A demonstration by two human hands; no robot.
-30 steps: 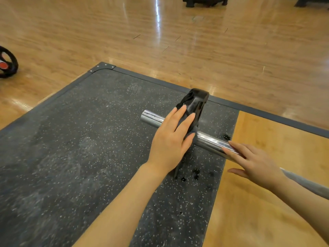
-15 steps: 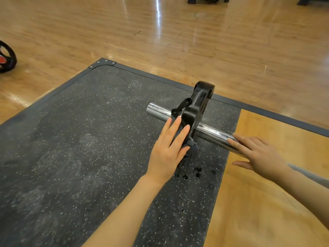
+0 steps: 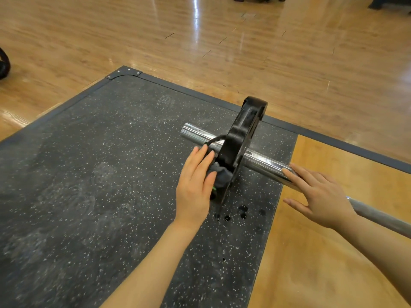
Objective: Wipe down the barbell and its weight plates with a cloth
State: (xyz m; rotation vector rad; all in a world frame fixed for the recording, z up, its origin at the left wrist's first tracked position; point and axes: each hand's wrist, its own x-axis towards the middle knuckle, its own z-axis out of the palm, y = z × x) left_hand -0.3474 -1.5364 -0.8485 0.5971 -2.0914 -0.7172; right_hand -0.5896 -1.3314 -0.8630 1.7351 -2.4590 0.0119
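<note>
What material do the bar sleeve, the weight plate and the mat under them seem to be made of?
Barbell sleeve: polished, probably chromed steel, since it shows mirror-like highlights.
Weight plate: black with a dull sheen; rubber coating or painted iron, I cannot tell which.
Mat: likely matte rubber, dark grey with white flecks.

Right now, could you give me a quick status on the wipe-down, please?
Left hand flat, pressing cloth on plate. Right hand flat on barbell. Nothing in the way.

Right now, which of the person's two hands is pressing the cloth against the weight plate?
The left hand: its fingers press the grey cloth against the black weight plate. The right hand lies bare on the chrome sleeve.
</note>
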